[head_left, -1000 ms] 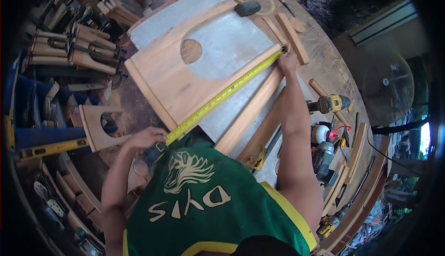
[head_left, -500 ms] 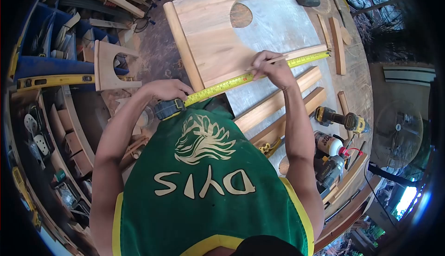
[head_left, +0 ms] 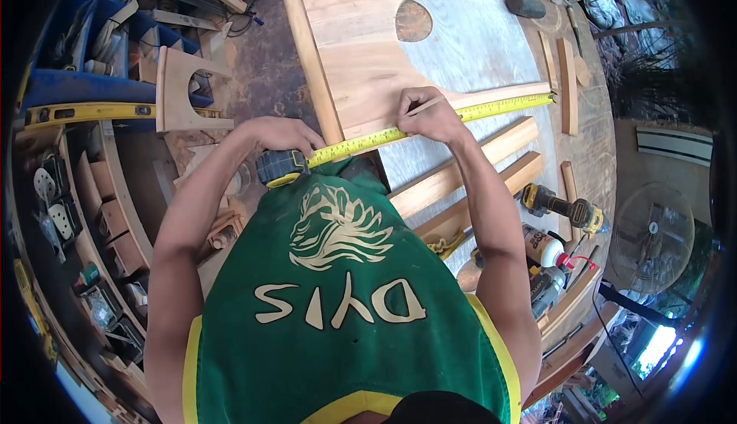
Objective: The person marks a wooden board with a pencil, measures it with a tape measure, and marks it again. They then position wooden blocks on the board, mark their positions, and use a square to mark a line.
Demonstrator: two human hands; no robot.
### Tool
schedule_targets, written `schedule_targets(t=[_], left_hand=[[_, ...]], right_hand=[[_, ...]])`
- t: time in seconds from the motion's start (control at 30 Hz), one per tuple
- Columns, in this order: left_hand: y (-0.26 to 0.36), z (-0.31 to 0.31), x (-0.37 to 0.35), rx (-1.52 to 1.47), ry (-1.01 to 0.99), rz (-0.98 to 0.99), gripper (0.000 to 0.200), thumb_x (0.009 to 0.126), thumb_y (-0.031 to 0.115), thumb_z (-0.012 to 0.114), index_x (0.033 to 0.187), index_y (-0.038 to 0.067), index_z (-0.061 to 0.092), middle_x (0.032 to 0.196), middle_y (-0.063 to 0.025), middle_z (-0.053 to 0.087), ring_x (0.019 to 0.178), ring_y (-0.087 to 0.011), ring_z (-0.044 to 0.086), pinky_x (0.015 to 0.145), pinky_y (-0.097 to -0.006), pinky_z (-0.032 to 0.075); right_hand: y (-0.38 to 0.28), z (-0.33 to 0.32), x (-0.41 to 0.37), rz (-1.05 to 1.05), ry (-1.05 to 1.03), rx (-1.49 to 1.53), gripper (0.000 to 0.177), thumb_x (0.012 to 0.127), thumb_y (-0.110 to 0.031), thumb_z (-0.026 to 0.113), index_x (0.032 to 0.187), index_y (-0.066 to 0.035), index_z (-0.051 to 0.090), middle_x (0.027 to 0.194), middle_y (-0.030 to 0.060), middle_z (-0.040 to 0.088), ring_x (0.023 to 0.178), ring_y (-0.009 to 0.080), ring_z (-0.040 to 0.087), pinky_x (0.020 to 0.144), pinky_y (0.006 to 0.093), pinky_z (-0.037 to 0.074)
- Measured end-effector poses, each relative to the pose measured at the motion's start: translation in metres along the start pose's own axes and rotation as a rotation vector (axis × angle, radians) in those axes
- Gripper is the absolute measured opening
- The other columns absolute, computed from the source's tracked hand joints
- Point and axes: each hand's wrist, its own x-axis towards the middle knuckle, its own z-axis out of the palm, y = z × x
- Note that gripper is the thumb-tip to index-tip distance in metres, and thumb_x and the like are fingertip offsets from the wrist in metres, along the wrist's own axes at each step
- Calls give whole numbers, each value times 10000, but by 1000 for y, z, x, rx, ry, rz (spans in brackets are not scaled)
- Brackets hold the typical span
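Note:
A yellow tape measure is drawn out along the near edge of a pale wooden panel with a curved cut-out. Its dark case sits at the panel's left end, close to the green shirt. My left hand is closed at the case, fingertips on the blade where it comes out. Partway along the blade, my right hand pinches a slim pencil and rests at the panel edge. The far end of the blade reaches the panel's right tip.
Two wooden rails lie to the near right of the panel. Beyond them are a cordless drill and a glue bottle. A mallet lies at the back. On the left stand a cut wooden piece and a spirit level.
My right hand has slid left along the tape with the pencil, its fingers now more curled. My left hand stays at the case. The whole view has shifted slightly.

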Motion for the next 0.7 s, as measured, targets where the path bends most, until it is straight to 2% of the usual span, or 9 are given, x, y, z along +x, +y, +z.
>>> schedule_targets(t=[0.07, 0.17, 0.3, 0.4, 0.7], left_hand=[[-4, 0, 3, -10, 0, 26, 428, 856, 98, 627, 1265, -2, 703, 1130, -78, 747, 1006, -134, 644, 919, -283, 486], [-7, 0, 3, -33, -12, 15, 426, 856, 98, 630, 1261, -8, 704, 1146, -83, 746, 1024, -140, 642, 940, -286, 478], [-17, -3, 9, -79, -31, 44, 442, 861, 137, 665, 1290, 44, 711, 1165, -87, 745, 1017, -147, 645, 930, -283, 480], [-19, -3, 10, -66, -35, 53, 445, 860, 128, 661, 1293, 37, 708, 1157, -85, 745, 1011, -141, 643, 921, -277, 483], [-20, -3, 10, -157, -39, 20, 449, 849, 125, 654, 1284, 36, 715, 1049, -75, 749, 882, -119, 649, 812, -267, 507]], right_hand=[[-5, 1, -1, 19, 10, -15, 193, 753, -4, 732, 658, -45, 569, 629, 0, 607, 561, 66, 571, 513, 241, 452], [0, 1, 0, -6, 0, -7, 173, 745, -73, 749, 668, -48, 596, 633, -2, 606, 589, 75, 562, 543, 259, 450], [-2, 3, 0, 18, 17, -44, 173, 741, -75, 753, 661, -43, 603, 634, -3, 605, 594, 75, 559, 555, 266, 453], [-3, 4, 0, 29, 24, -42, 174, 739, -74, 755, 658, -41, 604, 631, -7, 599, 595, 74, 551, 560, 269, 452], [-4, 5, -1, 35, 27, -48, 187, 740, -67, 751, 645, -41, 592, 620, -16, 581, 593, 67, 528, 556, 264, 433]])
